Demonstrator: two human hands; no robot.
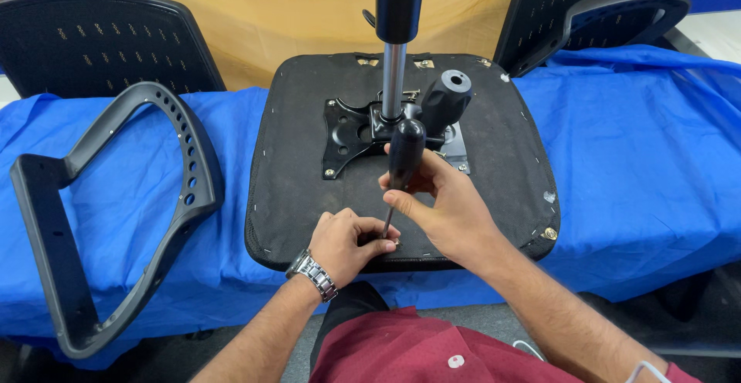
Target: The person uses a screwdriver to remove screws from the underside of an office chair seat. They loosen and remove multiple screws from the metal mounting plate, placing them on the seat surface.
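We are looking down past a red shirt [401, 348] as two bare forearms are reaching forward over the near edge of an upturned black chair seat [309, 190]. The left hand [347, 244], a metal watch [312, 275] at its wrist, is curling knuckles-up on the seat, its fingertips pinching something small at the tip of a screwdriver [401, 159]; what they are pinching we cannot tell. Just right of it and slightly above, the right hand [444, 205] is wrapping around the black handle, holding the tool nearly upright with the shaft slanting down towards the left hand. Beyond both hands, a black mounting plate [347, 132] is sitting on the seat with a gas-lift column [395, 59] rising from it. Well to the left, a grey armrest [116, 198] is lying on the blue cloth [641, 175].
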